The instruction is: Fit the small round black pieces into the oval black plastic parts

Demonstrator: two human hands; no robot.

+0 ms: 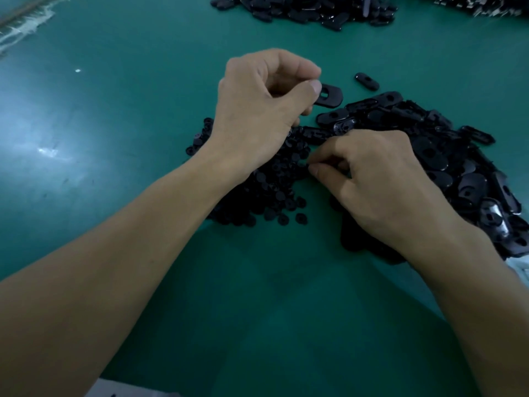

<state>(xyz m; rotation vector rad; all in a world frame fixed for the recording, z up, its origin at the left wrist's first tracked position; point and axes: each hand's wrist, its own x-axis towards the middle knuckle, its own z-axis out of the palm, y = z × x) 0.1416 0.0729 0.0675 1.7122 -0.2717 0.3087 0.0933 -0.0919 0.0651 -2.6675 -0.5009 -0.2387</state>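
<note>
The left hand has a pinching grip on one oval part by its end (light, stiff, likely slick); the right hand curls over the round pieces, hold unclear.

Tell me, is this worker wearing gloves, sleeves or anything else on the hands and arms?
No gloves: the left hand and right hand are bare, with short nails. The forearms are uncovered as far as they show; no watch, ring or band. White fabric at the bottom edge may be clothing.
</note>
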